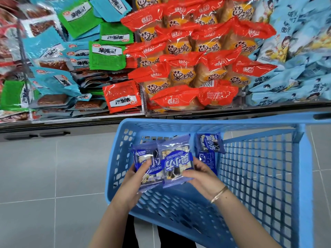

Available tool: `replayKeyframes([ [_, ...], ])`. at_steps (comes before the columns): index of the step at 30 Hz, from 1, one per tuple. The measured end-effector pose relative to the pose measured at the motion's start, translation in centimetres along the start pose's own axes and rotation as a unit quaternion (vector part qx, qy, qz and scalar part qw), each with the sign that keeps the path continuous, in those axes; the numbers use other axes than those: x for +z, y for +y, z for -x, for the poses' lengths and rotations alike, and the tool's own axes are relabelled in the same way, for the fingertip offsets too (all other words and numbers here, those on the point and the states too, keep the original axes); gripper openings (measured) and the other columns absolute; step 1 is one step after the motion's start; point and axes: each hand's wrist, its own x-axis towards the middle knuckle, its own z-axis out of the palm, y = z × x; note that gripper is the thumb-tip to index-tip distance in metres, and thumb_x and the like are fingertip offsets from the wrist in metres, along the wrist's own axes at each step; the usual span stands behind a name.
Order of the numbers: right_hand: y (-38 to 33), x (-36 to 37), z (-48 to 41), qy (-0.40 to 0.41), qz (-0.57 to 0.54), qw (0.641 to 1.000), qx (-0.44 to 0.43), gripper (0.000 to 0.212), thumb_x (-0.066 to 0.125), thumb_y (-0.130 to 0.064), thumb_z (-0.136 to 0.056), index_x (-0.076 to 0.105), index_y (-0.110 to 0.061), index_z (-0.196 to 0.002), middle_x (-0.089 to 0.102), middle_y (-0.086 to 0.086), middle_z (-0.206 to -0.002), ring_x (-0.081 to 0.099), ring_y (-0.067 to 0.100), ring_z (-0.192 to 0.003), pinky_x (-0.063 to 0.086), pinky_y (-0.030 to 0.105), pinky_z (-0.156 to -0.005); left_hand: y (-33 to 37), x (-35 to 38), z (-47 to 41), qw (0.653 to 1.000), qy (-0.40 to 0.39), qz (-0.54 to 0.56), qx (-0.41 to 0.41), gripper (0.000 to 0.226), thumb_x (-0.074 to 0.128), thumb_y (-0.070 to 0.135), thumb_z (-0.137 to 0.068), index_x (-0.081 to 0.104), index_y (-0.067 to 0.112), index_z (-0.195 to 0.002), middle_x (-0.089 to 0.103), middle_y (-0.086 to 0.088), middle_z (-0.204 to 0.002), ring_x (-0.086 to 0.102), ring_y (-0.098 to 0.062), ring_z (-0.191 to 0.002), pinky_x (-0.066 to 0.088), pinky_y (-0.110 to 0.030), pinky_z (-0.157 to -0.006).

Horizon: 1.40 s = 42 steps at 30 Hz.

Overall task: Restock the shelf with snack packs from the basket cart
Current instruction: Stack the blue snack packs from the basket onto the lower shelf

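Two blue snack packs are up off the basket cart [254, 169], held over its near-left corner. Left hand [138, 178] pinches the left pack [146, 165], thumb on its front; right hand [202, 173] pinches the right pack [176, 162], thumb across the bottom edge, fingers behind. Packs overlap a bit. Two more blue packs [209, 149] lie inside at the far wall, poss. a third under them, hard to tell. Gold bangle [218, 194] on the right wrist. Shelf [71, 122] sits just beyond the cart, w/ red-orange packs [195, 56] at centre, green and blue sachets [75, 56] to the left, pale blue bags [293, 51] far right.
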Motion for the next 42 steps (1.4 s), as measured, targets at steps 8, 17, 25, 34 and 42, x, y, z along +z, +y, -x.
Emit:
replayKeyframes([
  [8,-2.6,-1.1,1.6,0.087,-0.063,0.994,0.001,0.022,0.056,0.002,-0.083,0.060,-0.016,-0.095,0.066,0.004,-0.079,0.067,0.022,-0.071,0.058,0.035,-0.058,1.2,-2.2,-0.1,0.998,0.027,0.045,0.028,0.016,0.063,0.007,-0.084,0.063,0.015,-0.098,0.076,-0.006,-0.083,0.073,-0.019,-0.070,0.055,-0.024,-0.051],
  [17,-8.1,6.3,6.3,0.107,0.054,0.992,-0.047,0.046,0.058,0.020,-0.075,0.054,-0.007,-0.113,0.071,0.012,-0.095,0.067,0.024,-0.084,0.055,0.034,-0.074,4.3,-4.5,8.2,0.994,0.010,0.073,0.084,0.026,0.062,0.008,-0.086,0.060,0.010,-0.112,0.075,-0.014,-0.094,0.073,-0.033,-0.080,0.058,-0.030,-0.059],
  [25,-12.2,19.4,9.5,0.096,0.259,0.945,-0.177,0.041,0.071,0.010,-0.071,0.061,-0.022,-0.094,0.069,-0.004,-0.089,0.066,0.002,-0.077,0.049,0.013,-0.071,9.4,-12.6,15.6,0.986,0.051,0.095,0.130,0.025,0.067,0.007,-0.084,0.055,0.006,-0.105,0.075,-0.013,-0.080,0.072,-0.027,-0.063,0.055,-0.030,-0.049],
  [34,-11.5,33.7,10.0,0.079,-0.088,0.978,-0.170,0.015,0.049,-0.023,-0.094,0.062,-0.019,-0.100,0.073,0.001,-0.085,0.070,0.016,-0.065,0.056,0.033,-0.052,17.3,-28.0,22.2,0.971,0.032,0.112,0.207,0.029,0.056,0.007,-0.090,0.057,0.005,-0.119,0.074,-0.015,-0.082,0.070,-0.026,-0.066,0.055,-0.033,-0.065],
  [42,-10.1,40.6,7.4,0.017,-0.181,0.975,-0.129,0.031,0.046,0.006,-0.089,0.057,-0.012,-0.111,0.074,0.004,-0.084,0.071,0.015,-0.073,0.058,0.027,-0.059,21.7,-34.3,23.6,0.957,0.048,0.171,0.231,0.023,0.058,0.006,-0.089,0.059,0.010,-0.112,0.074,-0.013,-0.080,0.071,-0.024,-0.062,0.058,-0.032,-0.057],
])
